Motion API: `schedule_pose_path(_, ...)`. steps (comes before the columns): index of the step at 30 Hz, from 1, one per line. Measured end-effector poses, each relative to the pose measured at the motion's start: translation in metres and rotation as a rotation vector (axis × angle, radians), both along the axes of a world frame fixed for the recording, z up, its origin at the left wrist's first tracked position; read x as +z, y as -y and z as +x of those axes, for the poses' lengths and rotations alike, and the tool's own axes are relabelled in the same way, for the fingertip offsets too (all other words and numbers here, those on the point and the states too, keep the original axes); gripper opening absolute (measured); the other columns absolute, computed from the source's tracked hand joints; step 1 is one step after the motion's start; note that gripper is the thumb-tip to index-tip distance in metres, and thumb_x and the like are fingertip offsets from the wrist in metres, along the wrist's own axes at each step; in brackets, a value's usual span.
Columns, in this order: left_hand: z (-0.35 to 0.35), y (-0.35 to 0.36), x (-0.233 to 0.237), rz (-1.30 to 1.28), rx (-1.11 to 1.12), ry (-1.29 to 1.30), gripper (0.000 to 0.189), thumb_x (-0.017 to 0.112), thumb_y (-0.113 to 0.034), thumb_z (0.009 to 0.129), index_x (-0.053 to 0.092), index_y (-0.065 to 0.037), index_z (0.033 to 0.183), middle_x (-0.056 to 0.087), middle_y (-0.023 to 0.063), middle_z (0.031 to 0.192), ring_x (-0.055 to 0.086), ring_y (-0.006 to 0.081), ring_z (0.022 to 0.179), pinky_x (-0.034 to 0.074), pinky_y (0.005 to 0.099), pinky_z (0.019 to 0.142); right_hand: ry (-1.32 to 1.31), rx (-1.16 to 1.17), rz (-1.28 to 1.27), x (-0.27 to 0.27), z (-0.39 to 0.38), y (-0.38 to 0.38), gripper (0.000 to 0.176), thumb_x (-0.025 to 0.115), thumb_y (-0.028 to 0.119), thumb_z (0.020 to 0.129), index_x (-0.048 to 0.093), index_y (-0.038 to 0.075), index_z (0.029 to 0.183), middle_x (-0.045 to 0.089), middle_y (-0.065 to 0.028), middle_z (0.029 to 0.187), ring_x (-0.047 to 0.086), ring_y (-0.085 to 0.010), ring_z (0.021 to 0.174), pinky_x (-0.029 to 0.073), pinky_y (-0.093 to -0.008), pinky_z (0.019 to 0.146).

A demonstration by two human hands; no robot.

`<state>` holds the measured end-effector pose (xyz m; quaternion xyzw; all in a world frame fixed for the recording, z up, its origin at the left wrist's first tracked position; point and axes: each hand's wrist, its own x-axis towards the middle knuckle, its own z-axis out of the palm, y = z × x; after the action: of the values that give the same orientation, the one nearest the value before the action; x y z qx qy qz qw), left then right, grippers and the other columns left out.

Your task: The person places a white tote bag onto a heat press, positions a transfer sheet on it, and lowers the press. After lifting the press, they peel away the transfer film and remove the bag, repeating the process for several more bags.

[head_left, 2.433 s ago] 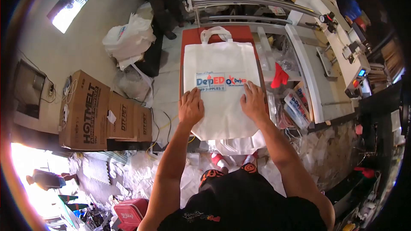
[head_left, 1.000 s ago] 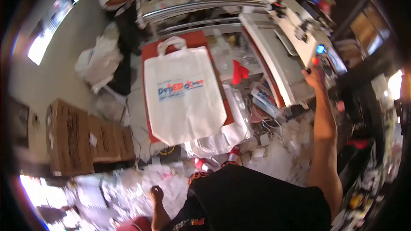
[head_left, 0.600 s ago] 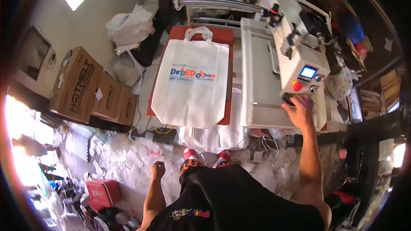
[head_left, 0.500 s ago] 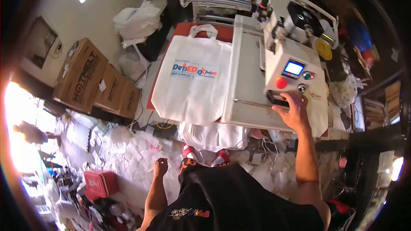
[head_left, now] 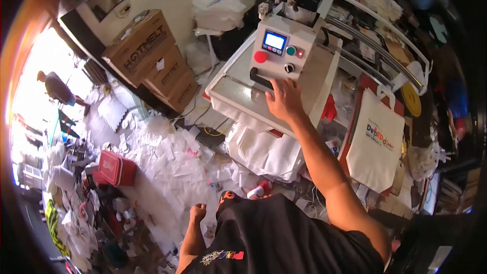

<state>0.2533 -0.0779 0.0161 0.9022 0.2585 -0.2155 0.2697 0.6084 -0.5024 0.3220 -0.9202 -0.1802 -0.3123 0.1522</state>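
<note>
My right hand (head_left: 287, 100) is at the right end of a black handle (head_left: 259, 79) on the front of a heat press head (head_left: 276, 50), fingers hooked over it and thumb out to the left. Above the handle, the control panel carries a lit screen (head_left: 274, 41), a red button (head_left: 261, 57), a green button (head_left: 291, 50) and a black knob (head_left: 289, 68). The head stands over the left platen, which hides the bag there. My left hand (head_left: 198, 212) hangs low beside my body, fingers curled closed, with nothing visible in them.
On the right platen lies a white printed tote bag (head_left: 376, 142). White bags (head_left: 266, 152) are stacked under the press. Cardboard boxes (head_left: 152, 61) stand by the wall. A red cooler (head_left: 116, 168) and scattered scraps (head_left: 167, 157) cover the floor at left. A person (head_left: 60, 90) is near the bright doorway.
The press head has swung left with my right hand at its handle, covering the left platen and uncovering the bag on the right. My view has turned. My left hand stays low and closed.
</note>
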Motion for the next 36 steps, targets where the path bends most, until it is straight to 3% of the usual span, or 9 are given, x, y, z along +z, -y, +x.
schedule_pose_path(3, -0.055, -0.009, -0.031, -0.138, 0.204, -0.031, 0.032, 0.061, -0.027, 0.087, 0.075, 0.000, 0.097, 0.073, 0.0132, 0.078, 0.070, 0.0189, 0.068, 0.055, 0.0337, 0.070, -0.086, -0.015, -0.064, 0.000, 0.021, -0.026, 0.041, 0.067, 0.027, 0.083, 0.053, 0.009, 0.117, 0.063, -0.0093, 0.108, 0.056, -0.0302, 0.108, 0.039, -0.0527, 0.088)
schedule_pose_path(8, -0.134, 0.004, -0.023, -0.283, 0.367, -0.147, 0.036, 0.062, -0.034, 0.085, 0.075, -0.001, 0.092, 0.071, 0.0152, 0.075, 0.068, 0.0216, 0.071, 0.054, 0.0364, 0.069, -0.156, 0.000, -0.136, -0.001, 0.037, -0.041, 0.051, 0.066, 0.027, 0.084, 0.049, 0.005, 0.128, 0.061, -0.0135, 0.119, 0.054, -0.0339, 0.116, 0.042, -0.0550, 0.094)
schedule_pose_path(12, -0.203, -0.017, -0.066, -0.304, 0.390, -0.203, 0.035, 0.062, -0.032, 0.084, 0.074, 0.001, 0.087, 0.072, 0.0135, 0.075, 0.068, 0.0209, 0.069, 0.053, 0.0357, 0.066, 0.014, 0.245, 0.030, -0.010, 0.002, -0.025, 0.065, 0.065, 0.021, 0.087, 0.040, 0.001, 0.143, 0.055, -0.0195, 0.134, 0.050, -0.0395, 0.125, 0.041, -0.0452, 0.107)
schedule_pose_path(15, -0.229, -0.027, -0.072, -0.582, 0.522, -0.152, 0.022, 0.059, -0.027, 0.091, 0.067, -0.006, 0.090, 0.066, 0.0053, 0.078, 0.063, 0.0184, 0.059, 0.044, 0.0318, 0.046, -0.076, 0.231, 0.235, -0.005, -0.079, 0.008, 0.052, 0.067, 0.015, 0.087, 0.050, 0.000, 0.133, 0.058, -0.0207, 0.128, 0.054, -0.0379, 0.118, 0.044, -0.0444, 0.102)
schedule_pose_path(18, -0.214, -0.014, -0.037, -0.485, 0.515, -0.270, 0.021, 0.060, -0.026, 0.090, 0.067, -0.006, 0.094, 0.066, 0.0058, 0.081, 0.064, 0.0191, 0.061, 0.044, 0.0313, 0.046, -0.178, 0.098, 0.338, -0.031, -0.154, 0.076, 0.045, 0.067, 0.013, 0.087, 0.054, 0.001, 0.129, 0.061, -0.0201, 0.121, 0.057, -0.0378, 0.115, 0.046, -0.0428, 0.099)
schedule_pose_path(21, -0.204, -0.014, -0.071, -0.624, 0.544, -0.285, 0.022, 0.060, -0.026, 0.090, 0.067, -0.007, 0.097, 0.067, 0.0049, 0.082, 0.064, 0.0192, 0.062, 0.045, 0.0305, 0.049, -0.248, -0.097, 0.521, -0.068, -0.216, 0.169, 0.034, 0.067, 0.011, 0.088, 0.059, 0.004, 0.120, 0.066, -0.0157, 0.108, 0.064, -0.0341, 0.097, 0.051, -0.0411, 0.086)
schedule_pose_path(26, -0.127, 0.082, -0.035, -0.372, 0.217, -0.287, 0.028, 0.060, -0.030, 0.090, 0.068, -0.006, 0.103, 0.070, 0.0046, 0.088, 0.068, 0.0197, 0.068, 0.048, 0.0305, 0.053, -0.208, -0.449, 0.460, -0.097, -0.284, 0.359, 0.010, 0.063, 0.008, 0.089, 0.064, 0.001, 0.096, 0.066, -0.0180, 0.088, 0.064, -0.0366, 0.084, 0.051, -0.0426, 0.075)
schedule_pose_path(31, -0.075, 0.202, 0.000, -0.349, 0.009, -0.163, 0.034, 0.056, -0.028, 0.094, 0.067, 0.001, 0.109, 0.073, 0.0112, 0.093, 0.071, 0.0196, 0.073, 0.053, 0.0307, 0.059, -0.147, -0.729, 0.310, -0.110, -0.283, 0.518, 0.012, 0.065, 0.010, 0.086, 0.064, 0.001, 0.092, 0.065, -0.0190, 0.088, 0.063, -0.0368, 0.084, 0.051, -0.0439, 0.074)
schedule_pose_path(36, -0.057, 0.275, 0.022, -0.289, -0.225, -0.127, 0.035, 0.057, -0.026, 0.092, 0.068, 0.003, 0.107, 0.072, 0.0139, 0.091, 0.072, 0.0222, 0.073, 0.057, 0.0338, 0.068, -0.175, -0.735, 0.371, -0.136, -0.237, 0.601, 0.023, 0.069, 0.017, 0.086, 0.066, 0.001, 0.102, 0.065, -0.0186, 0.098, 0.063, -0.0362, 0.092, 0.052, -0.0422, 0.081)
